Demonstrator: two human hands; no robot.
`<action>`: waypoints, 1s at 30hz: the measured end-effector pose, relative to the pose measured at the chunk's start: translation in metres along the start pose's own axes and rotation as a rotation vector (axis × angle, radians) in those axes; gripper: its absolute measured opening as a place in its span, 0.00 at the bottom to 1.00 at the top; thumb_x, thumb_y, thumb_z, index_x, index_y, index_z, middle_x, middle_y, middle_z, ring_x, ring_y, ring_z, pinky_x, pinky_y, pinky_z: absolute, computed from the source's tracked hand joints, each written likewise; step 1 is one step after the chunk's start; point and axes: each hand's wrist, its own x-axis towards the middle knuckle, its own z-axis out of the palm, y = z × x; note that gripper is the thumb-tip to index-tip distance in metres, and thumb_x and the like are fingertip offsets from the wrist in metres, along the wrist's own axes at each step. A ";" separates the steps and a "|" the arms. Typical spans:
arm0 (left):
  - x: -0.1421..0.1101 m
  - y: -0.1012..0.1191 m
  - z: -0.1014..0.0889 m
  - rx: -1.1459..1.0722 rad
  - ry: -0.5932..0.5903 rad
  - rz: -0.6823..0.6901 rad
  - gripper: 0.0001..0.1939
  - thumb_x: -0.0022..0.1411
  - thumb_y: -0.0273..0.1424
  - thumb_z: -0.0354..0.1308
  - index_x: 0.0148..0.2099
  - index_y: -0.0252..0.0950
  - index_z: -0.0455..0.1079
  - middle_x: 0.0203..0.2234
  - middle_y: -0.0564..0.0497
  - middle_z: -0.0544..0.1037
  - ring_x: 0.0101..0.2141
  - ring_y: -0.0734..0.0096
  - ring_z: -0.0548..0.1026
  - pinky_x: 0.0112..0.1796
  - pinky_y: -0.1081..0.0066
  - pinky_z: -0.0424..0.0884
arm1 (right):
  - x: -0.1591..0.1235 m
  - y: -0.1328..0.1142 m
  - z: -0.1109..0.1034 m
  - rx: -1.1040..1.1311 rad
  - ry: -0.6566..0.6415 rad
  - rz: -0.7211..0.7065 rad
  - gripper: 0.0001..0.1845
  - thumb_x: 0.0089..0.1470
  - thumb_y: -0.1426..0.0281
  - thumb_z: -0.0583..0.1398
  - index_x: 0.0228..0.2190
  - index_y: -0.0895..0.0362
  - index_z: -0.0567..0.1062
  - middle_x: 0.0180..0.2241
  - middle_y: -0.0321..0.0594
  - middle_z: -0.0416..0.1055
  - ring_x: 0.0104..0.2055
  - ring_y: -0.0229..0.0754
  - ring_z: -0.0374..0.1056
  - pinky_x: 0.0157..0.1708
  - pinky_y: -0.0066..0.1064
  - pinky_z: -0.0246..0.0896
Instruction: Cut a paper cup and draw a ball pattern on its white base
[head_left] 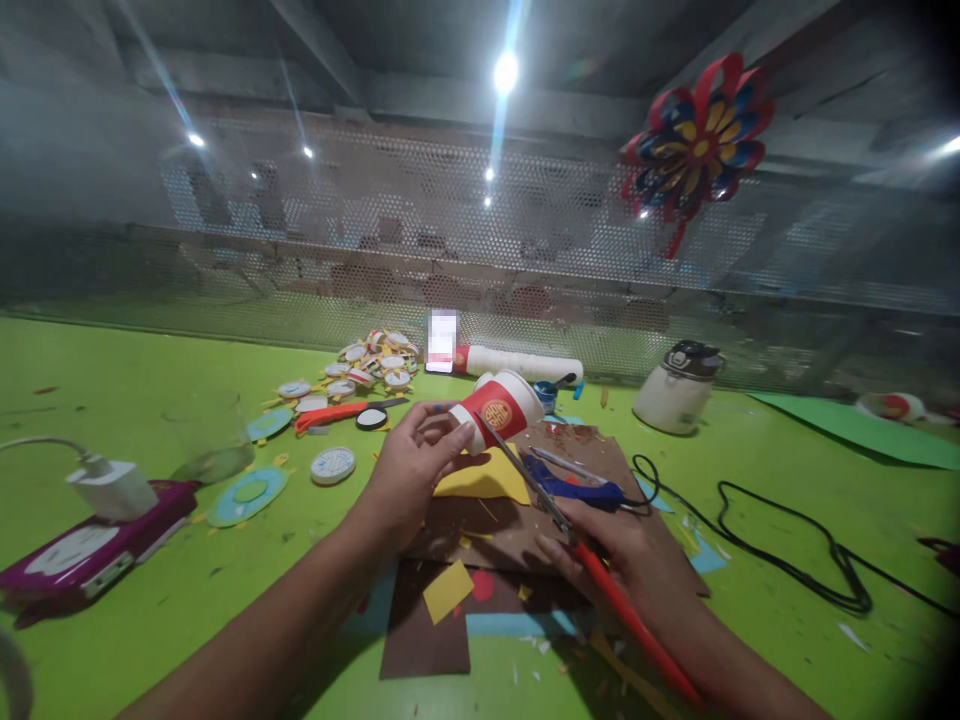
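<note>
My left hand (424,455) grips a red and white paper cup (504,408) with a gold round emblem, tilted on its side. In my right hand (619,545) is a pair of scissors (546,500) with long red handles. Their blades point up and left, with the tips at the cup's wall; whether they cut into it I cannot tell. Below the cup lies a yellow sheet (484,478) on brown board (465,530). Beside the scissors rests a blue hot glue gun (574,485) with a black cord.
Several round pieces with yellow points (379,360) lie piled at the back left, near a red utility knife (330,415). A stack of paper cups (521,363) lies behind. A purple power strip (97,545) is at left, a white kettle (677,390) at right. Paper scraps litter the green table (292,610).
</note>
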 end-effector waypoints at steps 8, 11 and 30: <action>0.005 -0.006 -0.005 0.003 0.031 -0.001 0.25 0.48 0.35 0.75 0.43 0.33 0.68 0.36 0.45 0.80 0.36 0.61 0.81 0.38 0.61 0.81 | 0.004 0.012 -0.013 -0.025 -0.111 0.111 0.12 0.56 0.63 0.62 0.39 0.54 0.83 0.27 0.37 0.79 0.27 0.43 0.73 0.27 0.30 0.69; 0.007 -0.005 -0.007 0.010 0.039 0.002 0.26 0.47 0.34 0.75 0.43 0.33 0.68 0.35 0.47 0.80 0.36 0.62 0.81 0.38 0.60 0.81 | 0.007 0.012 -0.019 0.035 -0.150 0.115 0.12 0.58 0.63 0.61 0.38 0.53 0.83 0.28 0.37 0.79 0.28 0.42 0.73 0.29 0.30 0.69; 0.003 -0.009 -0.004 0.080 0.045 0.056 0.25 0.48 0.39 0.74 0.42 0.35 0.68 0.36 0.47 0.80 0.38 0.62 0.79 0.41 0.59 0.79 | 0.002 -0.003 -0.003 -0.063 -0.013 0.032 0.17 0.61 0.66 0.56 0.48 0.56 0.80 0.43 0.43 0.82 0.44 0.49 0.79 0.42 0.35 0.74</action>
